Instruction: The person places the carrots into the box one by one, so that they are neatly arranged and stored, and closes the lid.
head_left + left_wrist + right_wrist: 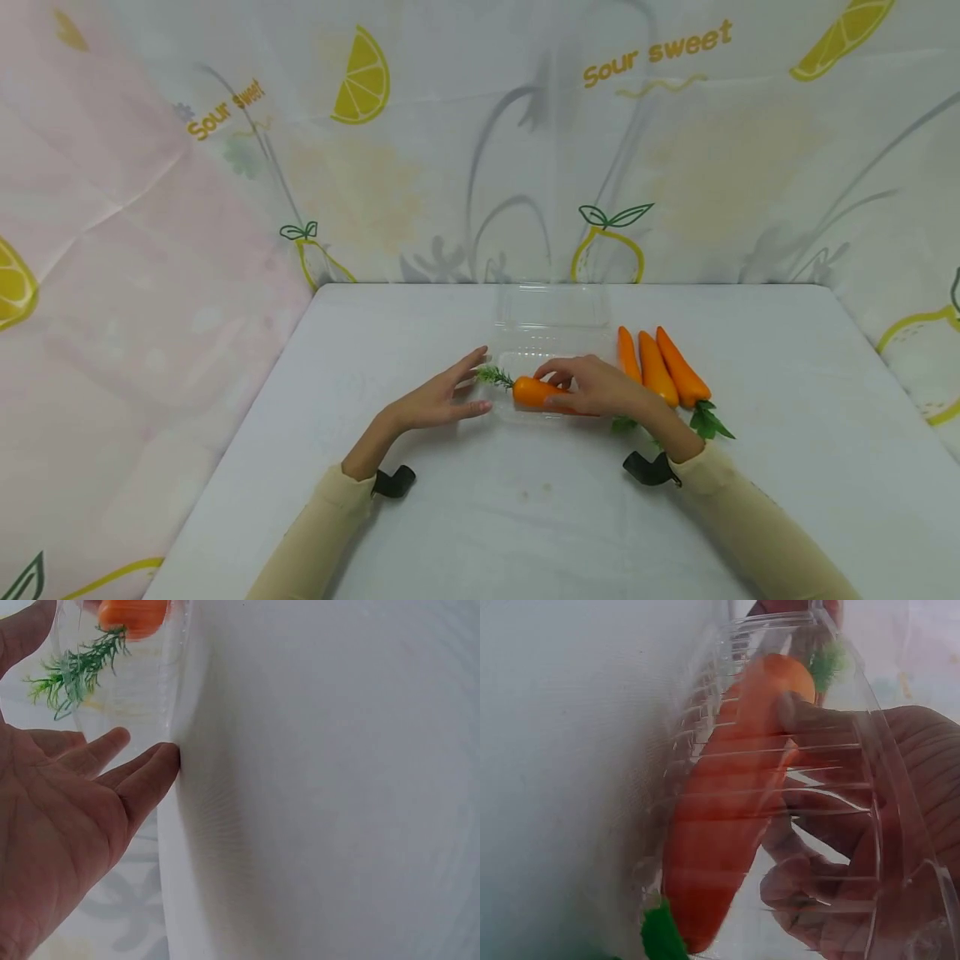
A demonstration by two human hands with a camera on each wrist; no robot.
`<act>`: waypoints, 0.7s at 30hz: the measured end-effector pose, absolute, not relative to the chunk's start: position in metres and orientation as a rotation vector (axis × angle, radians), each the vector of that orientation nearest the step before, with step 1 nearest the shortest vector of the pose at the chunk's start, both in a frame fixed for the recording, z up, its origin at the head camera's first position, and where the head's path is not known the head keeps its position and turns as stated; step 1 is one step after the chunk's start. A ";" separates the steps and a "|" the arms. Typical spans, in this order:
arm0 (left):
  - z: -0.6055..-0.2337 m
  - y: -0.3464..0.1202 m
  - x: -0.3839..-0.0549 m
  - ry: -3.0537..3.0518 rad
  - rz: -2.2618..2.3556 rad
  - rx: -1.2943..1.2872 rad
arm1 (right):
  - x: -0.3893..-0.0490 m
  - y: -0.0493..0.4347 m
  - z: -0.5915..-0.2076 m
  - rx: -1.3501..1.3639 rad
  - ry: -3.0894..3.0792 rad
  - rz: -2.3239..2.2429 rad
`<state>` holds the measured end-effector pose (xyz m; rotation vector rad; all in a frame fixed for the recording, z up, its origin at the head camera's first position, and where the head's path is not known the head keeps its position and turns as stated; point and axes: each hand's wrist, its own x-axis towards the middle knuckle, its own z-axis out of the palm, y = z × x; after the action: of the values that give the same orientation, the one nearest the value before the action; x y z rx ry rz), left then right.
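Observation:
An orange toy carrot (531, 392) with feathery green leaves (495, 377) lies lengthwise in the base of a clear plastic box (517, 362), its leafy end to the left. My right hand (603, 386) reaches into the box and grips the carrot, thumb on the near side and fingers on the far side. Through the clear wall, the right wrist view shows the carrot's orange body (720, 802) beside the thumb. My left hand (435, 404) is at the box's left end, fingers spread around the leaves. Its fingertips (169, 754) are right at the box's edge.
The box's lid (551, 307) is folded back toward the table's far edge. Right of the box lie three more carrots (658, 371), tips pointing away, their leaves (708, 421) partly behind my right wrist. A patterned cloth (450, 167) hangs behind the white table (510, 517).

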<state>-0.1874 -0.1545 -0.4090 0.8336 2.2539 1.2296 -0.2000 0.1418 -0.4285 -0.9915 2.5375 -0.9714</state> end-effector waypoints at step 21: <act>-0.409 -0.155 -0.189 2.208 1.259 0.837 | -0.203 0.140 -0.428 -1.246 2.418 -0.868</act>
<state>-0.1891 -0.1545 -0.4093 0.8365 2.2076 1.2592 -0.2026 0.1405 -0.4280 -1.2458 2.4185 -0.8680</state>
